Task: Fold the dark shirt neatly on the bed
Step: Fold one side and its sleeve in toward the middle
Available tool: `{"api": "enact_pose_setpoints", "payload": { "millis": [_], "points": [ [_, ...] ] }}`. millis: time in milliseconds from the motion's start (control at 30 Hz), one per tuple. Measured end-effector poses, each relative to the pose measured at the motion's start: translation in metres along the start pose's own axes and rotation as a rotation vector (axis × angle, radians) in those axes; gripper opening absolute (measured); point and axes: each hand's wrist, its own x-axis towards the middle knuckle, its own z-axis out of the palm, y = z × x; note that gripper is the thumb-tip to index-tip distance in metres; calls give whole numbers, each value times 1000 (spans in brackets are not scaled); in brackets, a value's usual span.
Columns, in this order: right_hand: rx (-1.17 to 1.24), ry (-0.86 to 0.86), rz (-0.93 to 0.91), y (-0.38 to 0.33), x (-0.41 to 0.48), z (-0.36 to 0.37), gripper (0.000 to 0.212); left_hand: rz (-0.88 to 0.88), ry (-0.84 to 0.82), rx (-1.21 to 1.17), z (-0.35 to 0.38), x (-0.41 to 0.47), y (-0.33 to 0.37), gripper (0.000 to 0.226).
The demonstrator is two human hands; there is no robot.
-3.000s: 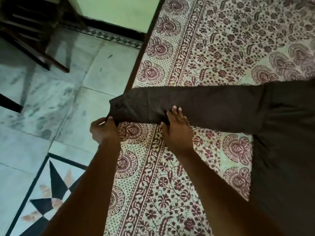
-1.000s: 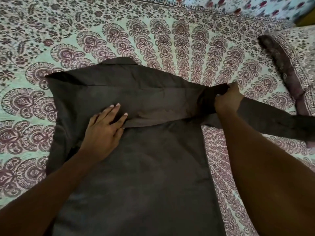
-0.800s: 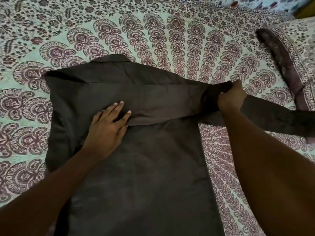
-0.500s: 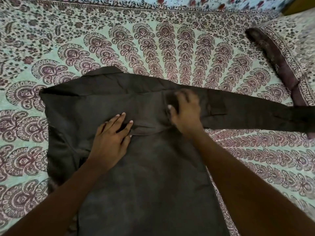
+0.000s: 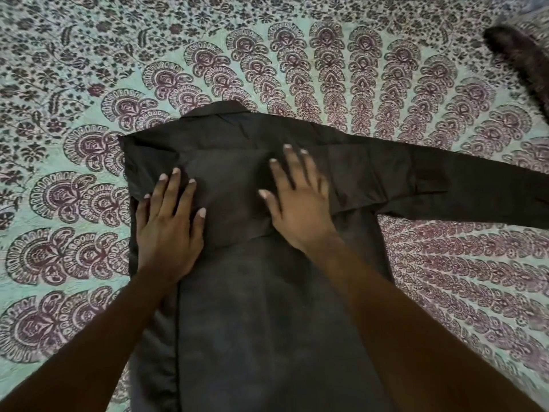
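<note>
The dark shirt lies flat and back-up on the bed, collar at the far end. Its left sleeve is folded across the upper back, and the right sleeve stretches out over the bedsheet to the right edge of view. My left hand rests flat with fingers spread on the shirt's left shoulder area. My right hand presses flat, fingers apart, on the folded sleeve at the middle of the upper back. Neither hand grips any cloth.
The bed is covered by a pale green bedsheet with a maroon paisley fan pattern. A dark-edged pillow lies at the far right corner.
Earlier I held the left sleeve out at the bed's edge; it now lies folded across the back. My right hand let go of the sleeve end and moved left to press flat.
</note>
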Motion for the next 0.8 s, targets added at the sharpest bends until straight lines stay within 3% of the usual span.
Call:
{"api": "enact_pose_setpoints", "payload": {
  "millis": [100,167,333,600,800],
  "points": [
    [59,-37,-227,-54,13,22,58,9,-54,16,7,-6,-3,66],
    [42,-147,-254,-72,18,40,60,-8,-74,24,11,-7,-4,67],
    [-61,-140,-115,-19,20,48,66,-34,-115,20,9,-4,-3,71],
    [-71,-197,331,139,11,-7,72,-58,-165,58,5,-2,1,77],
    [-91,-224,189,121,15,-2,75,-65,-183,72,5,0,1,77]
  ]
}}
